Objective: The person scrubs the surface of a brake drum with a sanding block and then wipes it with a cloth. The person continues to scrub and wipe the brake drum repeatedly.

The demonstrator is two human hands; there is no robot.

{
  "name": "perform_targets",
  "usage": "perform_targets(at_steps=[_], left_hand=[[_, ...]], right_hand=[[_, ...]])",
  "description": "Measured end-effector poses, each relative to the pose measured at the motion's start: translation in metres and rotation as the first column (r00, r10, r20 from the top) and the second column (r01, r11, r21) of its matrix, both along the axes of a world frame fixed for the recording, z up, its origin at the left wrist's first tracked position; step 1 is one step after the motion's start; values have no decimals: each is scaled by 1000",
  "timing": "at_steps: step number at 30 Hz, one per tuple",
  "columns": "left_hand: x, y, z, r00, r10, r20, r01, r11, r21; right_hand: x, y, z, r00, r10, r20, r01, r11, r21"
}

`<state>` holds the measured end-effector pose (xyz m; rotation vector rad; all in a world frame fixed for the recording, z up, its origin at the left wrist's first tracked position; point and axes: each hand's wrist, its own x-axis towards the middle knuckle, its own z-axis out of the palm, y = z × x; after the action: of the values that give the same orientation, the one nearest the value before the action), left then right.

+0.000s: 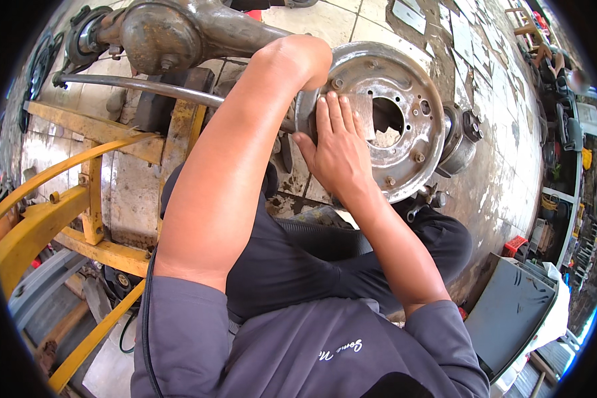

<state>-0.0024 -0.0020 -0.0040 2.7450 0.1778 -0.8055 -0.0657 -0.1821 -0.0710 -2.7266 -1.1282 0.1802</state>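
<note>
Head cam: R hand (343, 156) is laid flat, fingers extended, w/ brownish-gray sheet (363, 114) pinned under it against brake backing plate (411, 144), right of axle housing (162, 41); L hand (316, 66) is bent at plate's rim, fingers hidden, so its grip can't be told.

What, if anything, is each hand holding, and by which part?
The right hand, flat, presses a brownish sheet by its left part to the metal plate, without gripping. The left hand hides its fingers from view; its hold cannot be told.
</note>
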Motion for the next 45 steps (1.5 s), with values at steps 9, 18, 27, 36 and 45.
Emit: perform_targets(at_steps=[9, 18, 27, 36, 45], left_hand=[[-5, 3, 4, 1000, 16, 0, -15, 999, -44], [-5, 0, 8, 999, 41, -15, -42, 998, -42], [-6, -1, 13, 999, 33, -21, -34, 999, -40], [-6, -2, 13, 1000, 20, -2, -20, 999, -43], [-7, -1, 10, 1000, 17, 21, -17, 1000, -24]], right_hand=[[-4, -21, 0, 999, -18, -28, 18, 1000, -4], [1, -8, 0, 998, -64, -9, 64, 998, 11], [10, -7, 6, 999, -36, -9, 36, 999, -38], [-3, -5, 3, 998, -61, -27, 59, 995, -77], [4, 2, 9, 998, -58, -33, 56, 996, -65]])
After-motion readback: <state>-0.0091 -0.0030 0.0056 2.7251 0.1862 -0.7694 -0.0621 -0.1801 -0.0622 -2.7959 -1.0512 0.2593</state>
